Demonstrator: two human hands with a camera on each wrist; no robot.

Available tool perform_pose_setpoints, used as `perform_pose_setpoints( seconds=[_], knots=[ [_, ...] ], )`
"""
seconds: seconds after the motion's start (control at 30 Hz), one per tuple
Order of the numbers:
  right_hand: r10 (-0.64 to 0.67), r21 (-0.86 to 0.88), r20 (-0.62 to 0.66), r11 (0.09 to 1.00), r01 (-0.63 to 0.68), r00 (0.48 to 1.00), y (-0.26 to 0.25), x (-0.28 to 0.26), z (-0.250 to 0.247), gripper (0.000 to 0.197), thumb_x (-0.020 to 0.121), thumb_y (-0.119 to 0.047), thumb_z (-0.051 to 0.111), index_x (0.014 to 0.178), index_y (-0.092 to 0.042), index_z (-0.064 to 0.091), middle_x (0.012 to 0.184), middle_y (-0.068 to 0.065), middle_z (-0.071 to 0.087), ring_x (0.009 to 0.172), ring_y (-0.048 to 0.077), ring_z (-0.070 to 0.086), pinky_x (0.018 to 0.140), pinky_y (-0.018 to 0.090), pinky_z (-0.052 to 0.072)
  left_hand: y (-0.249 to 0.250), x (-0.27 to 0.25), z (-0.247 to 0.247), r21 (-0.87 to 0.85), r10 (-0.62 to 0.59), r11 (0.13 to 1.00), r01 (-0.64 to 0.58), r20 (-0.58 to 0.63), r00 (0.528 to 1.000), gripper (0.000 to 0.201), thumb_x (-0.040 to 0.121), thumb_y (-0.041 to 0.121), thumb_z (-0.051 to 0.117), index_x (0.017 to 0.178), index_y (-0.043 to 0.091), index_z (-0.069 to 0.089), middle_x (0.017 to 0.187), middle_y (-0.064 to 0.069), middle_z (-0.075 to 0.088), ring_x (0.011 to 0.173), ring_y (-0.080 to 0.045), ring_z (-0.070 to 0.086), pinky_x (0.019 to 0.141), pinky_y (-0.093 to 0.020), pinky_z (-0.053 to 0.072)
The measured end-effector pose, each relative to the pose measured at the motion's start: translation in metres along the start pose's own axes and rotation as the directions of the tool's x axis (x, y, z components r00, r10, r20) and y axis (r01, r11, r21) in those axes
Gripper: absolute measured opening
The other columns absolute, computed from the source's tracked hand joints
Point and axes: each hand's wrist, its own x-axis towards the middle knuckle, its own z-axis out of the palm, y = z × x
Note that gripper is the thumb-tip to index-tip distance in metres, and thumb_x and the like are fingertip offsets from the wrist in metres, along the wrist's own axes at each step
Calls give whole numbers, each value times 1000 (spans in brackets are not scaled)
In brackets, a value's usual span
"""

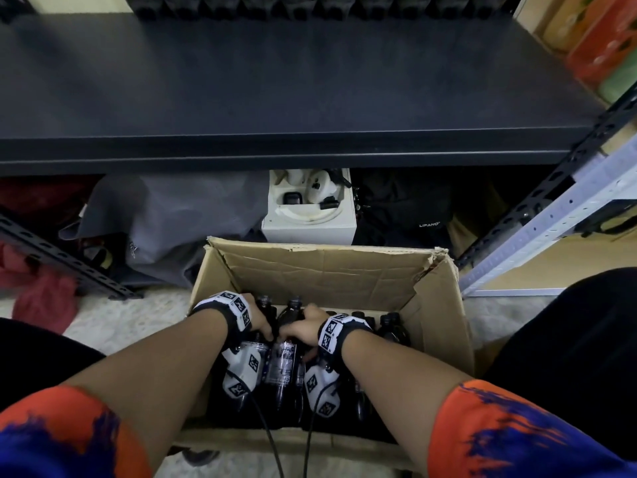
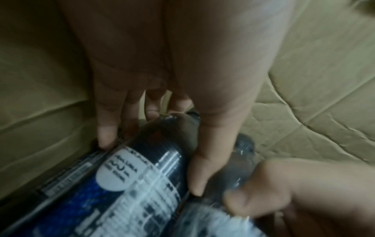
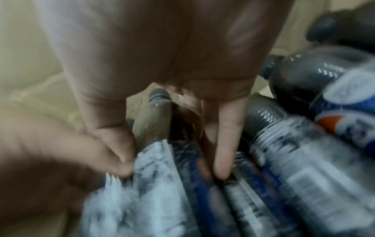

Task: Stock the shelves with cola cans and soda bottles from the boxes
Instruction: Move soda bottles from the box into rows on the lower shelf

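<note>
Both hands down inside an open cardboard box [image 1: 327,267] on the floor, among dark soda bottles [image 1: 393,327] packed upright with black caps and blue-and-white labels. Left hand [image 1: 256,322] wrapped round the leftmost soda bottle [image 2: 129,176], fingers [image 2: 105,128] curled down its far side against the box wall, thumb pressed into the gap beside the next bottle. Right hand [image 1: 303,329] closed on the middle soda bottle [image 1: 286,357], thumb on the label's left edge, fingers [image 3: 223,144] wedged between it and the neighbouring bottle [image 3: 304,160]. Both held bottles low in the box, touching each other and their neighbours. Tracking bands with black-and-white markers worn on both wrists, cables trailing back. Orange-and-blue sleeves at the picture's bottom corners. Dark shelf [image 1: 293,98] just beyond the box, bare across its front, a row of dark bottles [image 1: 310,5] at its back edge. White case [image 1: 310,208], grey cloth [image 1: 179,215] and black bag [image 1: 406,208] under that shelf.
</note>
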Motion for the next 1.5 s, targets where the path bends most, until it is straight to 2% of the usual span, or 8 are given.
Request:
perform_pose_setpoints(
  seconds=[0.13,0.3,0.53,0.77,0.93,1.17,1.3,1.5],
  knots=[
    [-20,74,-43,997,23,999,0,10,2,113,46,-50,80,145,-21,36,143,8,48,114,29,57,81,49,62,0,2,5,-62,4,998,-4,1,1000,79,66,51,86,129,11,60,119,-7,67,106,-25,65,90,-33,55],
    [-118,187,-97,973,134,988,-3,-5,-6,30,70,-17,80,95,-19,65,90,0,68,82,16,63,77,31,56,0,1,12,-159,3,987,-3,-3,1000,96,66,46,87,142,8,43,132,-13,59,112,-31,61,87,-37,57],
    [-264,254,-218,914,316,939,-9,-31,-29,32,54,-10,74,86,-14,69,73,0,66,68,14,60,62,24,48,0,-5,15,-338,-8,941,-19,-80,997,98,66,40,88,141,3,38,135,-15,54,118,-32,56,90,-34,52],
    [-290,254,-345,887,386,893,-11,-59,-68,54,37,-19,73,91,-21,67,78,2,70,76,22,66,71,39,59,1,1,4,-559,88,794,-240,-286,954,71,35,48,77,98,15,68,94,-6,73,85,-23,67,72,-33,57],
    [-389,197,-382,852,485,838,-28,-92,-89,64,34,-29,75,96,-20,67,80,5,71,81,24,68,84,44,59,21,-72,-33,-666,163,615,-421,-415,895,29,41,26,70,64,8,68,66,-9,69,70,-24,62,65,-33,49],
    [-546,138,-453,738,660,705,-65,-157,-123,37,61,-16,88,93,-8,71,86,9,73,81,24,70,85,44,59,32,-117,-72,-626,276,478,-616,-559,782,43,63,40,91,97,20,74,93,0,76,94,-20,69,83,-30,51],
    [-646,144,-413,649,747,642,-86,-195,-139,30,54,-21,85,81,-15,73,83,14,73,78,27,70,83,47,58,36,-144,-95,-580,331,432,-691,-611,719,30,71,30,90,84,15,67,78,0,70,80,-19,66,72,-29,47],
    [-748,261,-379,478,838,545,-106,-225,-157,20,66,1,69,84,-6,66,81,15,70,74,30,67,73,38,55,28,-175,-142,-478,347,317,-819,-745,569,62,45,52,84,84,6,68,68,5,64,69,-14,61,72,-31,47]
  ],
)
